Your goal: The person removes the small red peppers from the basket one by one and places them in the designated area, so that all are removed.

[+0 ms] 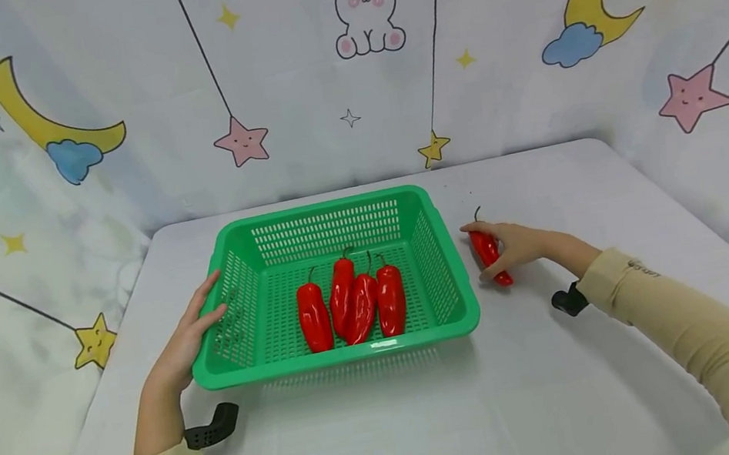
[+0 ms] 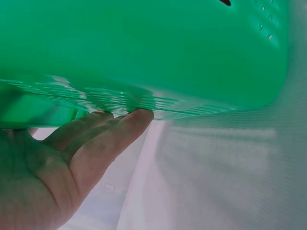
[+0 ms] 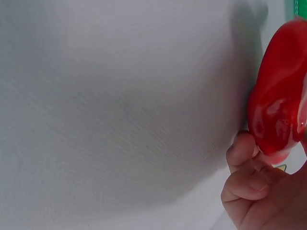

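Note:
A green plastic basket (image 1: 341, 363) with slotted walls stands on the white table. Its left side is gripped by my left hand (image 1: 187, 334), digits lapping over the rim; in the left wrist view straight fingers (image 2: 115, 134) lie against the outer wall. Several glossy red peppers (image 1: 342, 297) with thin stems lie inside, toward the front right. Right of the basket, my right hand (image 1: 514, 244) holds another red pepper (image 1: 485, 248) between thumb and fingers, its stem pointing away. Close up in the right wrist view, that pepper (image 3: 278, 96) sits just above curled fingers (image 3: 244, 187).
The white table (image 1: 380, 435) extends in front of the basket and to its right. Behind and at the sides hangs a pale cloth (image 1: 295, 35) printed with moons, stars and a rabbit. Black wrist devices (image 1: 214, 426) show beside both sleeves.

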{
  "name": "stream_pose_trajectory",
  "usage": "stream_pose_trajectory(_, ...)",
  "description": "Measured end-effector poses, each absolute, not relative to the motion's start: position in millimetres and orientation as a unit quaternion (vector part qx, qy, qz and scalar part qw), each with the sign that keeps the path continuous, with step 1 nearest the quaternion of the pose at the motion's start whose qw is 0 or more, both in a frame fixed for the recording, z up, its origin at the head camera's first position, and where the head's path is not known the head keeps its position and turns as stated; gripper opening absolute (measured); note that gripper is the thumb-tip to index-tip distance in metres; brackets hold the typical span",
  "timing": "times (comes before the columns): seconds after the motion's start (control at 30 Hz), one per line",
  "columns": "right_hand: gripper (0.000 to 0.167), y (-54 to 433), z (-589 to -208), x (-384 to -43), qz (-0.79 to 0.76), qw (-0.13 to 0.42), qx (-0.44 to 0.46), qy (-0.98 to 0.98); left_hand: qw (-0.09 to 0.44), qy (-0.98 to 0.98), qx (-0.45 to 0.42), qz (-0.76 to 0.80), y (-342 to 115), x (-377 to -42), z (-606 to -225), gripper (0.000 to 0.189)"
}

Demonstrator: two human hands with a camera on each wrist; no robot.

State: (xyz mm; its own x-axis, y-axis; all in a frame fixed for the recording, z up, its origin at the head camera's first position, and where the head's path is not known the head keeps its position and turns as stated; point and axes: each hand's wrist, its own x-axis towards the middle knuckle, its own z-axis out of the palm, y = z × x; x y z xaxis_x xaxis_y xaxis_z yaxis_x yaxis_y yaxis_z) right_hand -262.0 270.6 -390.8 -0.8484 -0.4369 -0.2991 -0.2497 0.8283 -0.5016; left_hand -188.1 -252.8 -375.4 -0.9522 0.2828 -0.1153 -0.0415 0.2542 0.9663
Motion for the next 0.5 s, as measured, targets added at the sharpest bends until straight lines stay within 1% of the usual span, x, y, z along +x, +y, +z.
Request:
stream_pose_trajectory(0.17,0.09,270.1,-394.8,-262.7,-0.208,0.199,-0.179,0.941,0.133,0.784,0.08,0.602,-252.8,-189.3,-374.8,0.059)
stream_pose_trajectory(0.5,0.095,267.9,-393.5,-258.2,-0.199,0.21,-0.174,0.941,0.13,0.781,0.078,0.606,-253.2,-187.3,-375.5,0.06)
